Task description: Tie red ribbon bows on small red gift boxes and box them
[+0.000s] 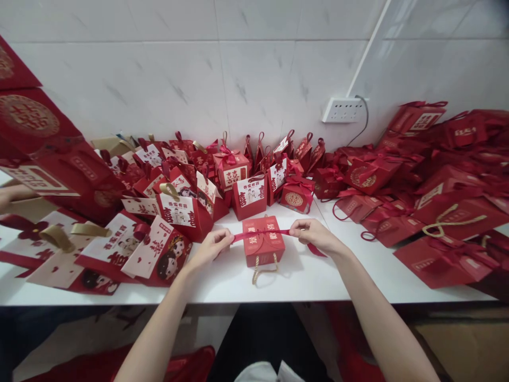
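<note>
A small red gift box with gold characters on its lid stands on the white table in front of me. A gold cord handle hangs at its near side. Across the lid runs a dark red ribbon, stretched to both sides. My left hand pinches the ribbon's left end beside the box. On the other side, my right hand pinches the right part, and a loose tail of ribbon dangles below its fingers. Neither hand appears to touch the box itself.
Finished-looking red and white gift boxes crowd the table's left and back. More red boxes are heaped at the right. A tall stack of red boxes rises at far left, near another person's arm. A power strip is on the wall.
</note>
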`<state>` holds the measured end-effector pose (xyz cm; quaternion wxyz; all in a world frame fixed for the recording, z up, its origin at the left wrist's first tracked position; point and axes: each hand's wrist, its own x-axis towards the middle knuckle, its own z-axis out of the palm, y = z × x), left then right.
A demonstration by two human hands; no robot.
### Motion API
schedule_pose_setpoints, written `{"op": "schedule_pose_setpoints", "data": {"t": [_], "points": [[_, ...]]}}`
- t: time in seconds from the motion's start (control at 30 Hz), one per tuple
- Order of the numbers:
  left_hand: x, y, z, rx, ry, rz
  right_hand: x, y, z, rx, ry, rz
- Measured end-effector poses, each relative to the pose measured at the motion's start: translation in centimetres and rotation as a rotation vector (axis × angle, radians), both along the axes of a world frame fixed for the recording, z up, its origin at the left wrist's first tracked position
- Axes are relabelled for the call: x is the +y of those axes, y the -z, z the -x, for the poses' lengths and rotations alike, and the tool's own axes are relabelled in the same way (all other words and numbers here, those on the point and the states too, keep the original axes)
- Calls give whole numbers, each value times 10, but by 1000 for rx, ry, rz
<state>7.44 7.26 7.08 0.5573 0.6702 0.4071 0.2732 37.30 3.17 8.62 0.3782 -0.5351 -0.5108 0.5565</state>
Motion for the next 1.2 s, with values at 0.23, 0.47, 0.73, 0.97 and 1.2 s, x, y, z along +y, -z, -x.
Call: {"op": "schedule_pose_setpoints", "data": {"t": [0.23, 0.47, 0.73, 0.97, 1.2], "points": [[-1, -7, 1, 34, 2, -24, 5, -6, -4, -107, -102, 3], [-7, -35, 2, 69, 28, 56, 1, -32, 8, -37, -96, -127], [-15, -75, -5, 169, 179, 76, 4, -49, 53, -83, -91, -388], [-18, -86, -12, 159, 192, -44, 9, -34, 70, -241, -2, -509], [-20, -93, -15, 175, 114, -5, 6, -25, 68, -238, -30, -543]]}}
